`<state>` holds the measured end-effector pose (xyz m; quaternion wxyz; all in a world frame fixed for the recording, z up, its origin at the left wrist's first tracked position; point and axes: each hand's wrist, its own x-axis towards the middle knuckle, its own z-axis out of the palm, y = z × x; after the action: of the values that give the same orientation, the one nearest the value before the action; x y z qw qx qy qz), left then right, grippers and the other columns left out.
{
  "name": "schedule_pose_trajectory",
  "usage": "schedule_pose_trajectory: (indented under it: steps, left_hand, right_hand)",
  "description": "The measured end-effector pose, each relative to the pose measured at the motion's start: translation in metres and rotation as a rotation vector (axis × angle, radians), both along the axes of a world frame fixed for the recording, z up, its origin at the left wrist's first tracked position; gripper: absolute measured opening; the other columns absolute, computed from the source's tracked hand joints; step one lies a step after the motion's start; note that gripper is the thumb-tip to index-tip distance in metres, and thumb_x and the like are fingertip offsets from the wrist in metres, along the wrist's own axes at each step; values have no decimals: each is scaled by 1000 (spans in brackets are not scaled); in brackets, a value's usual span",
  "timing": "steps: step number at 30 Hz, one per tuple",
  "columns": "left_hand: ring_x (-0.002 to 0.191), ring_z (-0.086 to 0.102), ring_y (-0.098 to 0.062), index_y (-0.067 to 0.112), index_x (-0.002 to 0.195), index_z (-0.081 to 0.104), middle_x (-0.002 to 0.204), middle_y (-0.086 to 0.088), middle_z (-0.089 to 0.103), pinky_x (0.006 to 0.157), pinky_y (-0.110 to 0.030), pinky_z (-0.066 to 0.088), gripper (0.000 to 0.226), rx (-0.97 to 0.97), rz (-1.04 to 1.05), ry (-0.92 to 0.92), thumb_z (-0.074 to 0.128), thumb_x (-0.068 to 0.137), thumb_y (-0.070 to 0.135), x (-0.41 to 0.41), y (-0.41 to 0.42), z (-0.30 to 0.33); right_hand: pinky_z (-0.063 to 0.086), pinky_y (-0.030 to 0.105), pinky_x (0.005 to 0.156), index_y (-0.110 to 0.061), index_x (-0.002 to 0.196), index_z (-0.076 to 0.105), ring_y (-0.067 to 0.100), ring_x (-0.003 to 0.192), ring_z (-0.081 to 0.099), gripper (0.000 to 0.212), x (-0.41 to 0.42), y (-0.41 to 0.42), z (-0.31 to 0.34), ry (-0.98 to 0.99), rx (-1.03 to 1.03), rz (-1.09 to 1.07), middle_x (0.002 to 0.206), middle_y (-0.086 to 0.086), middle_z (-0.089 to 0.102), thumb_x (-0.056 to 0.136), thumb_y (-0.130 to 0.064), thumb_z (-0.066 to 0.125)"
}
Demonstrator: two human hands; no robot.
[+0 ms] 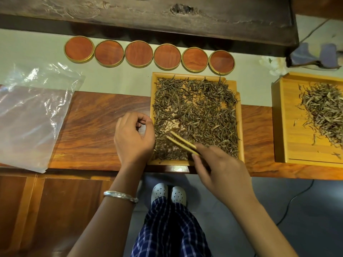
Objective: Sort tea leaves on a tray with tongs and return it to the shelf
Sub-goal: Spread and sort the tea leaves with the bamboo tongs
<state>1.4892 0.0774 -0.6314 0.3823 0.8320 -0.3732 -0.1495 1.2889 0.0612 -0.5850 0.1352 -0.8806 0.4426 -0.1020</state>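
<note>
The right hand [220, 166] pinches a pair of pale wooden tongs [181, 142] between thumb and fingers, the two blades standing a narrow gap apart; they are motion-blurred, so whether a leaf sits between the tips cannot be told. The tips reach up and to the left from the fingers, over the near left part of the tea leaves [198, 115], which spread across almost the whole tray [239, 127] beneath and beyond the fingers. The left hand [133, 138] lies just left of the tongs' tips, its fingers loosely curled at the tray's left rim; whether they hold anything cannot be told. A silver bracelet [120, 196] circles that wrist. The tray rests on a reddish wooden counter [96, 127]. Beyond the tray runs a row of six round wood-topped lids [137, 53]. Far left of the fingers lies a clear plastic bag [31, 117]; well to their right sits a second tray [282, 127] with a smaller heap of leaves.
</note>
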Motion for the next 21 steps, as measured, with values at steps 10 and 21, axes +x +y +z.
schedule_pose_trajectory:
  steps: [10, 21]
  left_hand:
    - [80, 49, -14, 19, 79, 60, 79, 8, 57, 67, -22, 28, 6, 5, -3, -7, 56, 83, 20, 0, 0, -1]
    - [79, 48, -14, 18, 80, 61, 80, 7, 56, 65, -20, 25, 8, 21, 0, -35, 55, 83, 21, 0, -1, -1]
  right_hand:
    - [44, 27, 39, -8, 112, 66, 21, 53, 61, 27, 0, -10, -1, -20, -52, -296, 76, 5, 66, 95, -23, 52]
    - [46, 26, 40, -11, 112, 67, 17, 55, 62, 32, 21, -2, -2, -42, 7, -284, 77, 2, 67, 95, -29, 46]
